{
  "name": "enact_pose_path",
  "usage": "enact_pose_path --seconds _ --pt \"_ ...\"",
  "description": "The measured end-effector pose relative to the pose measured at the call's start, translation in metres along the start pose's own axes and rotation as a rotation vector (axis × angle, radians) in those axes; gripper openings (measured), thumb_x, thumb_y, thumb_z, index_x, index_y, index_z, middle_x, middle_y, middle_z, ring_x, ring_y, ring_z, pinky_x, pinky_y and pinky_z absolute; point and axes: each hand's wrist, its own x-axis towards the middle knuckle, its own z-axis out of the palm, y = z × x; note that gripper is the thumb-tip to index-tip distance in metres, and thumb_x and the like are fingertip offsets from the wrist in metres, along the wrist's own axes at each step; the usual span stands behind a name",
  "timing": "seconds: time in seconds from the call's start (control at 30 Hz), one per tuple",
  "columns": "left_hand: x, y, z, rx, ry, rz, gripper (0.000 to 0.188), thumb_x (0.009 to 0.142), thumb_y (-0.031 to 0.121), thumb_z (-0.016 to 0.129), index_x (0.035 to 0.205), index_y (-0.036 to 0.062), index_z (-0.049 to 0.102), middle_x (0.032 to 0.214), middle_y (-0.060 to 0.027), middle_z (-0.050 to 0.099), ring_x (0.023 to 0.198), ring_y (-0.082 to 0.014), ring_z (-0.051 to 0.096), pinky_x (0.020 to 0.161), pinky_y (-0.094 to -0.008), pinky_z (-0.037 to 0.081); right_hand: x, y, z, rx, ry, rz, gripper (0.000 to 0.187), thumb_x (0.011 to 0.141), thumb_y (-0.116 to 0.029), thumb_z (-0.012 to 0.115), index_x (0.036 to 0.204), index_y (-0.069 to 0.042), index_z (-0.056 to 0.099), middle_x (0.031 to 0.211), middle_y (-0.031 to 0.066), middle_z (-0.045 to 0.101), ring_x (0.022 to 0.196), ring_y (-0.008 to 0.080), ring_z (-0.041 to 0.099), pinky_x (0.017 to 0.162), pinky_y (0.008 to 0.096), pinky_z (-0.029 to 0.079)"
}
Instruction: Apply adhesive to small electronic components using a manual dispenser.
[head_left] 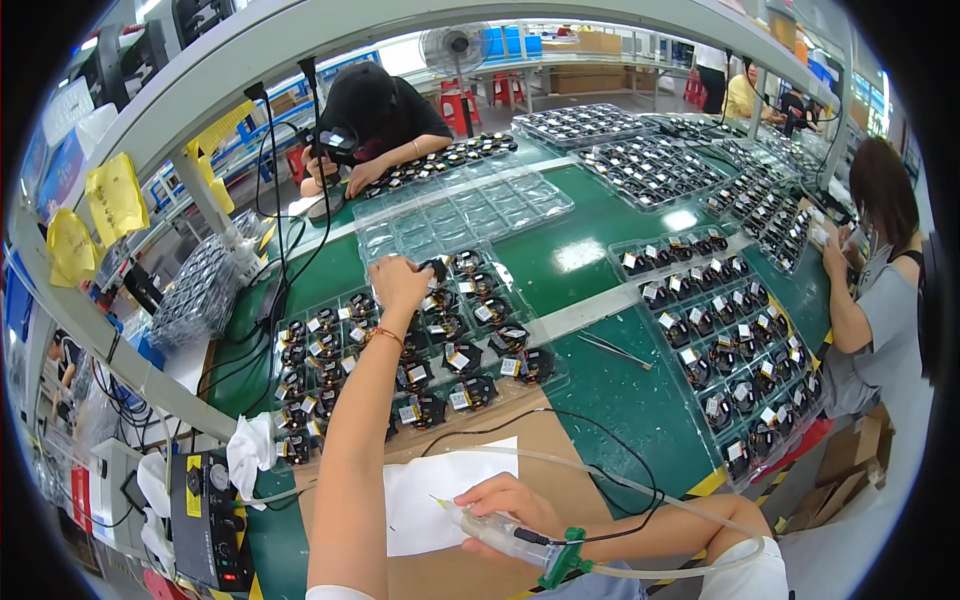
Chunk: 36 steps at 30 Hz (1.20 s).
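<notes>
My right hand (pixel 512 510) is wrapped round a clear dispensing syringe (pixel 520 540) with a thin needle, a green end fitting and a hose. Its needle points left over a white sheet of paper (pixel 445 490). Further forward, my left hand (pixel 402 286) reaches over a clear plastic tray (pixel 545 372). Its fingers are closed on a small black round part (pixel 436 268) at the tray's far side, partly hidden by the hand. Several similar black parts (pixel 472 393) with white labels and coloured wires sit in the tray's pockets.
Metal tweezers (pixel 615 350) lie on the green mat. An empty clear tray (pixel 465 210) stands beyond; filled trays (pixel 730 340) stand right. A black control box (pixel 205 520) is at lower left. Cables hang at left. Co-workers sit across (pixel 370 120) and at right (pixel 880 270).
</notes>
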Motion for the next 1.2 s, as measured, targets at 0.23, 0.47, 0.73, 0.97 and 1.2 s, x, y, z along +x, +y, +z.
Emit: enact_pose_path --seconds 0.23,0.47,0.73,0.97,1.2 --pt "-0.045 0.026 -0.056 -1.157 -0.025 -0.348 0.02 0.082 0.015 0.066 0.094 0.0036 0.056 0.085 -0.0052 0.061 0.082 -0.0132 0.058 0.066 -0.0277 0.051 -0.001 -0.001 0.0 -0.09 0.047 0.033 0.046 0.072 -0.009 0.076 0.107 -0.008 0.045 0.106 0.0146 0.059 0.091 0.0222 0.06 0.072 0.0298 0.05" --pt "-0.183 0.014 -0.153 -1.57 -0.448 -0.507 0.013 0.081 0.001 0.056 0.088 0.01 0.05 0.091 -0.0044 0.06 0.08 -0.0138 0.061 0.068 -0.0321 0.053 -0.001 0.004 0.006 0.133 0.186 0.18 0.046 0.073 0.006 0.069 0.112 -0.007 0.047 0.112 0.0167 0.056 0.072 0.0172 0.065 0.064 0.026 0.053" --pt "-0.291 0.023 -0.205 -1.272 -0.861 -0.315 0.019 0.08 -0.003 0.056 0.098 0.0012 0.054 0.09 -0.0086 0.066 0.075 -0.0099 0.061 0.067 -0.0231 0.049 -0.006 -0.003 0.015 0.264 -0.026 0.178 0.054 0.07 -0.002 0.077 0.112 -0.009 0.045 0.12 0.0184 0.046 0.079 0.0164 0.056 0.068 0.0277 0.049" --pt "-0.316 0.023 -0.212 -0.939 -0.819 -0.169 0.023 0.078 -0.003 0.063 0.098 -0.0031 0.052 0.098 -0.01 0.063 0.091 -0.014 0.062 0.075 -0.0249 0.051 -0.004 -0.009 0.012 0.048 -0.222 0.151 0.052 0.071 0.003 0.073 0.11 -0.01 0.042 0.12 0.0175 0.044 0.082 0.0161 0.056 0.068 0.0257 0.05" --pt "-0.326 0.017 -0.207 -1.02 -0.813 -0.151 0.024 0.079 0.002 0.062 0.101 -0.0018 0.052 0.093 -0.0115 0.065 0.081 -0.0146 0.065 0.065 -0.0266 0.053 -0.004 -0.01 0.01 -0.007 -0.28 0.102 0.052 0.07 0.005 0.073 0.11 -0.011 0.043 0.121 0.0164 0.041 0.078 0.0152 0.057 0.069 0.0269 0.051"
